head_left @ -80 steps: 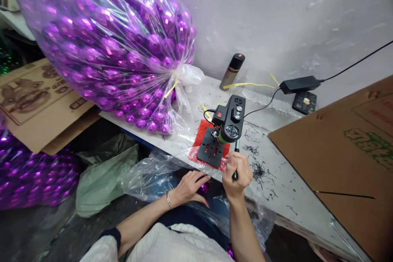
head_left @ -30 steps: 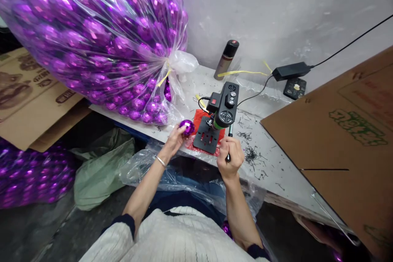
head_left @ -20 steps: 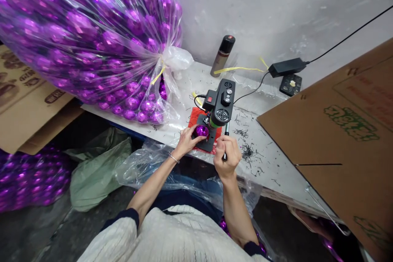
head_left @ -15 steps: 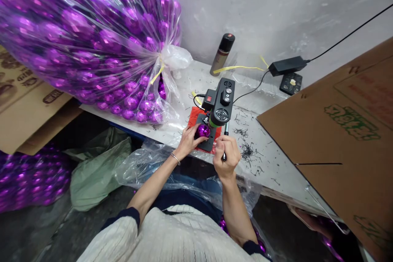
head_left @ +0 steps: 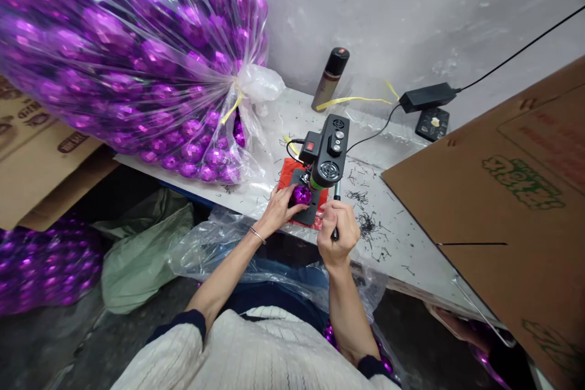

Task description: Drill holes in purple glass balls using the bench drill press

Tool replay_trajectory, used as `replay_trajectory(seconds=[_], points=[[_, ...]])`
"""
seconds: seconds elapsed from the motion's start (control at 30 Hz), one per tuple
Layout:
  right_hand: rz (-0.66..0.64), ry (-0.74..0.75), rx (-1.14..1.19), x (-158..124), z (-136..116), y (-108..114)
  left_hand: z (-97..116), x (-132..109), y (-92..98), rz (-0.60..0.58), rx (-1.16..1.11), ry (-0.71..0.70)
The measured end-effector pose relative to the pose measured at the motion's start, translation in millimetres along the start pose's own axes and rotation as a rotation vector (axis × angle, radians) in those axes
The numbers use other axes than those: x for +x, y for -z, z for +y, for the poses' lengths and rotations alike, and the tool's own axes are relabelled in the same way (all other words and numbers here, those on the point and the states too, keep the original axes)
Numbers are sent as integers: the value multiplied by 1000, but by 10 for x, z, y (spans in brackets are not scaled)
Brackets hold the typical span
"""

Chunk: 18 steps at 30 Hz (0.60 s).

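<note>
A small black bench drill press (head_left: 329, 149) stands on a red sheet (head_left: 286, 172) on the white table. Between the thumb and fingers of my left hand (head_left: 280, 210) sits a shiny purple faceted ball (head_left: 301, 195), held on the machine's dark base plate (head_left: 307, 215) beneath its head. My right hand (head_left: 338, 233) is wrapped around the black grip of the machine's lever (head_left: 336, 233), right of the base. The machine's head hides the spot where its tip meets the ball.
A big clear bag of purple balls (head_left: 137, 73) rests at the left. Behind the machine stand a spray can (head_left: 329, 79) and a black power adapter (head_left: 427, 97). Dark shavings (head_left: 367, 225) litter the table (head_left: 402, 237). A cardboard box (head_left: 503, 195) borders the right.
Both hands keep their grips, on the ball and on the lever. The whole view has shifted very slightly; little else differs.
</note>
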State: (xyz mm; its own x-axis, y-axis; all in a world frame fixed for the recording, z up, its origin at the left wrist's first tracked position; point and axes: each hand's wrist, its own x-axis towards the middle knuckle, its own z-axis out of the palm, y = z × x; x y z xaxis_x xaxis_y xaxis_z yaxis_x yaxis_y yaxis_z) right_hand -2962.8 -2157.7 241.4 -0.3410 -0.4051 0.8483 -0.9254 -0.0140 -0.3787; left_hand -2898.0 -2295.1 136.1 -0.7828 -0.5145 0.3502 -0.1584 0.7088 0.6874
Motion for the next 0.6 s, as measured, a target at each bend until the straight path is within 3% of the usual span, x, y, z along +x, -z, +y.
replay_trajectory(seconds=[0.43, 0.6], points=[[1, -21, -5, 226, -25, 72, 2, 21, -46, -2, -111, -45], [4, -9, -3, 217, -30, 71, -35, 60, -9, 7, -221, 43]])
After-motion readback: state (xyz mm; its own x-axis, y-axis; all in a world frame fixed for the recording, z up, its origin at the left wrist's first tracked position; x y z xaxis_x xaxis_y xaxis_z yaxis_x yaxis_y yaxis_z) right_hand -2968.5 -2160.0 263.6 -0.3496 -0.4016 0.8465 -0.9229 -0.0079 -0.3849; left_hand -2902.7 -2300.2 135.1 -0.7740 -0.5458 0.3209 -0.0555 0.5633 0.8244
